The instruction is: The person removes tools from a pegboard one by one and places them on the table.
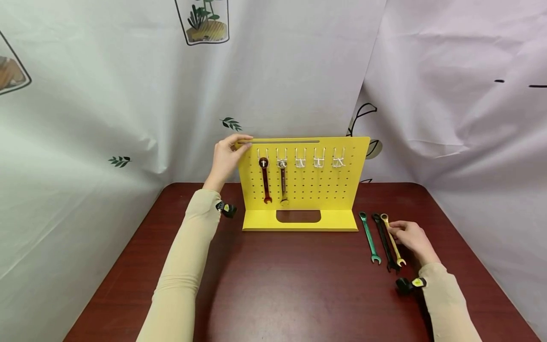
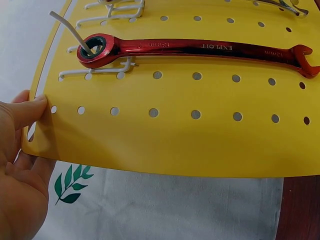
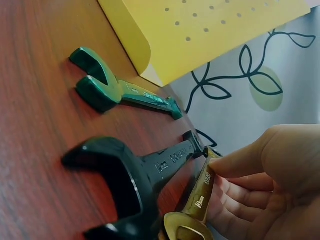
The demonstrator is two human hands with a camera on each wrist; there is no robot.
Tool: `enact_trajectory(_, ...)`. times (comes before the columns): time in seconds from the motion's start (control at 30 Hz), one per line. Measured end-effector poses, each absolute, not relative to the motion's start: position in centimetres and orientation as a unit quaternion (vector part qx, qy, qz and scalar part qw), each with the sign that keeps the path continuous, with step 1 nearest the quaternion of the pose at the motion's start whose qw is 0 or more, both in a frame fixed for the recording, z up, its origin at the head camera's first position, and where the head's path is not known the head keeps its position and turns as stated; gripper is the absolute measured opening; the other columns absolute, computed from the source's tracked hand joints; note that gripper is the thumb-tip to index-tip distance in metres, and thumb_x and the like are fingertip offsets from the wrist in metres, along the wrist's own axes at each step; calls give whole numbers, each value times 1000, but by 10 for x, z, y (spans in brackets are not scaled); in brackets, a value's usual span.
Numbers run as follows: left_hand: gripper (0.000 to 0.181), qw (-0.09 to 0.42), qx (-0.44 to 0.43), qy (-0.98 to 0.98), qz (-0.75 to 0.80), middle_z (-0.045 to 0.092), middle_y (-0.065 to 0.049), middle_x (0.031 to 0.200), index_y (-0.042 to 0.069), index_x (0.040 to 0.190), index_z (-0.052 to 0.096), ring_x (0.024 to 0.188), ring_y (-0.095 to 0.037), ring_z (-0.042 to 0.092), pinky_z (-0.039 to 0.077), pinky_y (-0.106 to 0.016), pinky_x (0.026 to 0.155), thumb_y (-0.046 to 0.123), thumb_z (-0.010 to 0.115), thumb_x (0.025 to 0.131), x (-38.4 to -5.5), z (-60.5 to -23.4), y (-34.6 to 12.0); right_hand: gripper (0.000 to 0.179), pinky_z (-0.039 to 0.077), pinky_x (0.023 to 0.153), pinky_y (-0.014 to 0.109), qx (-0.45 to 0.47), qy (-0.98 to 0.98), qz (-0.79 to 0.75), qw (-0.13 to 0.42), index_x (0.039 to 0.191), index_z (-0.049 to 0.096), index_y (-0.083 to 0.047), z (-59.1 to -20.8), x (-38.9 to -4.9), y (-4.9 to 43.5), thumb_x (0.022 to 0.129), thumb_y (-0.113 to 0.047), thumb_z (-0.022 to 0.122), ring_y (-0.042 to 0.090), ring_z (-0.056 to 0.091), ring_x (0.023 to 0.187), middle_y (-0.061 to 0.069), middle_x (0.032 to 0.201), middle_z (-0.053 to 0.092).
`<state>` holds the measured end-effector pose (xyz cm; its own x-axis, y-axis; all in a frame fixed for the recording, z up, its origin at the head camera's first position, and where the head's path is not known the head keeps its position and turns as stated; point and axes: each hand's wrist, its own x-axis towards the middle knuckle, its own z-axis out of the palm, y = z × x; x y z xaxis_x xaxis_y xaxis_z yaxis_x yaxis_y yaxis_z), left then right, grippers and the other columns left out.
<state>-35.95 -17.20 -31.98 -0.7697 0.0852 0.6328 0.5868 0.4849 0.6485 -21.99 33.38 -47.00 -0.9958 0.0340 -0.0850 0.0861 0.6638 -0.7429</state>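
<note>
A yellow pegboard [image 1: 322, 185] stands upright on the table, and my left hand [image 1: 225, 156] grips its upper left corner, thumb in front. On its leftmost hook hangs a red combination wrench [image 2: 185, 47], ring end up; beside it hangs a silver wrench [image 1: 283, 183]. To the right of the board, my right hand [image 1: 412, 240] pinches a gold wrench [image 3: 199, 197] between thumb and fingers, near its ring end. The gold wrench lies close against a black wrench [image 3: 167, 160]. Further left lies a green wrench [image 3: 142, 96], apart from both.
White wire hooks [image 1: 318, 161] without wrenches continue along the board to the right. The board's base [image 1: 260, 221] has a cut-out slot. Under everything is a dark red wooden table [image 1: 299, 285], with white printed cloth [image 1: 290, 71] behind and at both sides.
</note>
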Motion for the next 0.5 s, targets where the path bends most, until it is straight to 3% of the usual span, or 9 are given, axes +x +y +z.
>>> enact_trajectory(0.2, 19, 271, -207, -816, -466, 75, -2, 106, 16, 114, 77, 61, -20, 40, 34, -28, 58, 20, 72, 96, -360, -318, -171, 42, 57, 74, 42, 43, 912, -406, 38, 130, 55, 17, -470, -220, 335, 104, -16, 52, 31, 67, 88, 36, 119, 60)
enact_trajectory(0.5, 19, 272, -207, -816, -466, 74, -2, 105, 15, 114, 77, 55, -20, 35, 32, -28, 54, 20, 72, 96, -359, -319, -171, 38, 56, 71, 41, 55, 919, -389, 37, 126, 58, 16, -469, -220, 333, 103, -14, 54, 28, 67, 83, 33, 113, 63)
